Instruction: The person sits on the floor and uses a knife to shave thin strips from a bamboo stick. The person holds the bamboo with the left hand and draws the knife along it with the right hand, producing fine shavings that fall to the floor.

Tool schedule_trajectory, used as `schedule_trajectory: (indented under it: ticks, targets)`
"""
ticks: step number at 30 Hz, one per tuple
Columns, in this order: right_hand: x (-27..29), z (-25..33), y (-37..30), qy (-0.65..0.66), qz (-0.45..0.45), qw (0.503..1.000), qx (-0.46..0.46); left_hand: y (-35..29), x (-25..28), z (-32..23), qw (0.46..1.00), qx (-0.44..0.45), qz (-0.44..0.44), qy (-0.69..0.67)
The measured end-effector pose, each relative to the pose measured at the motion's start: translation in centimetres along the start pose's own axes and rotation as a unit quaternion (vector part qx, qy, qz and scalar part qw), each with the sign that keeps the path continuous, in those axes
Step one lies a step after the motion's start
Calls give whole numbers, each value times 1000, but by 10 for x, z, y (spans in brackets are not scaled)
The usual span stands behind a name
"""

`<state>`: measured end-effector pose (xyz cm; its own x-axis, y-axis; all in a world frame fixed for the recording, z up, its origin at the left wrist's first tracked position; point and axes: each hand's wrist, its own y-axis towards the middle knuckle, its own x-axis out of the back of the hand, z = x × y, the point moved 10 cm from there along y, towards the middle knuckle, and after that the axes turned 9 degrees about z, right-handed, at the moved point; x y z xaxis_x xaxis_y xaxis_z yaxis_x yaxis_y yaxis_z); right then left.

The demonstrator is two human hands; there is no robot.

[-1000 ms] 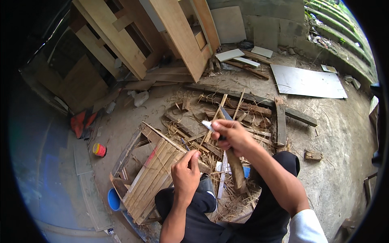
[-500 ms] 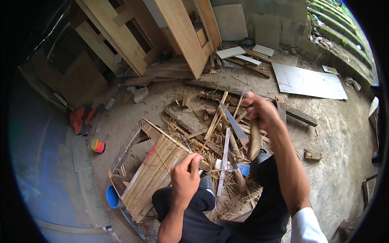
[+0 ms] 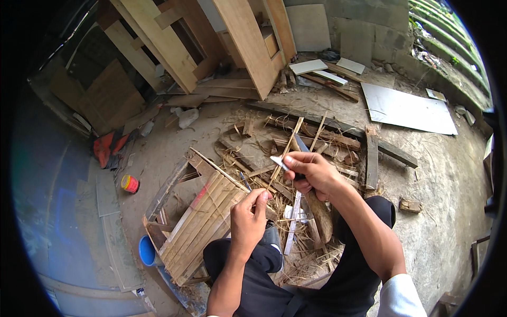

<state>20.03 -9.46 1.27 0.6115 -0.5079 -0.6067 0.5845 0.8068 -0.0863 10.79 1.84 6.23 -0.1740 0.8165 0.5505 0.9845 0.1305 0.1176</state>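
Observation:
In front of my knees, my left hand (image 3: 249,215) is closed, thumb against forefinger, at the lower end of a thin wooden strip (image 3: 286,153). The strip slants up and away over the scrap pile. My right hand (image 3: 316,173) grips a small knife (image 3: 278,162), its short pale blade pointing left, beside the strip; the fingers mostly hide its dark handle. Whether the blade touches the strip I cannot tell. Beneath my right hand is a rounded wooden piece (image 3: 321,217), and behind it part of a saw blade (image 3: 301,143) shows.
A slatted wooden crate (image 3: 203,216) lies at the left, by a blue bucket (image 3: 147,250) and a red-yellow tub (image 3: 129,183). Dark beams (image 3: 392,149) and a white panel (image 3: 411,108) lie beyond. Tall boards (image 3: 240,45) lean at the back.
My right hand has come left and down toward my left hand, and the knife blade now shows clearly. My left hand has stayed nearly in place. The whole view has shifted slightly.

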Motion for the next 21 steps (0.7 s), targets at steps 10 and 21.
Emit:
schedule_trajectory:
  ticks: [10,21]
  targets:
    - [93,105,-58,51,-289,930,223,-8,4,14,999,22,14,-46]
    - [-1,-7,4,-12,46,999,-3,0,-5,10,997,20,34,-63]
